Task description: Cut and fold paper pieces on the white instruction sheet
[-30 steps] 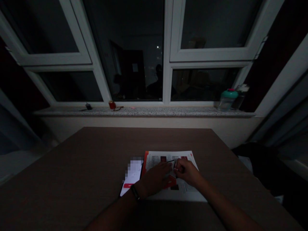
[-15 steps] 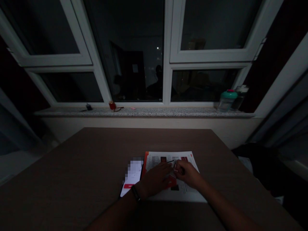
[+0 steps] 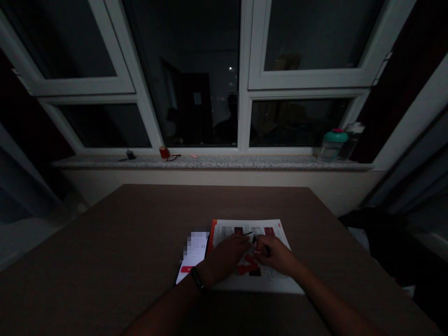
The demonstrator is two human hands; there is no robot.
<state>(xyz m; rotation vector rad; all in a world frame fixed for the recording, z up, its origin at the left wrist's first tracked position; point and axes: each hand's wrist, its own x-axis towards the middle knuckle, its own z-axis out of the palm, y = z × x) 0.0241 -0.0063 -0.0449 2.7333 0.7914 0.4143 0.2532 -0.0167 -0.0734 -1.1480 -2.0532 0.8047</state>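
The right hand (image 3: 276,255) is curled into a tight pinch, and a thin dark rod (image 3: 266,249) runs through it, slanting from upper left to lower right across the table. Its lower end shows just past the fingers, and its upper end disappears among the fingertips of both hands. The left hand (image 3: 224,257) reaches in from the other side, its fingers extended and their tips just beside the right hand's. Whether those fingers have hold of anything is hard to make out in the dim light. A black sliver (image 3: 248,233) lies just beyond the left fingertips, running almost level. I cannot tell whether it is part of the rod. Both hands rest over a printed leaflet (image 3: 245,228) with an orange edge and red patches, which lies near the near edge of the brown table (image 3: 105,261), right of centre. Just beside its left edge, partly under the left hand, lies a smartphone (image 3: 192,256), its lit screen blurred out. A black band (image 3: 198,279) circles the left wrist.
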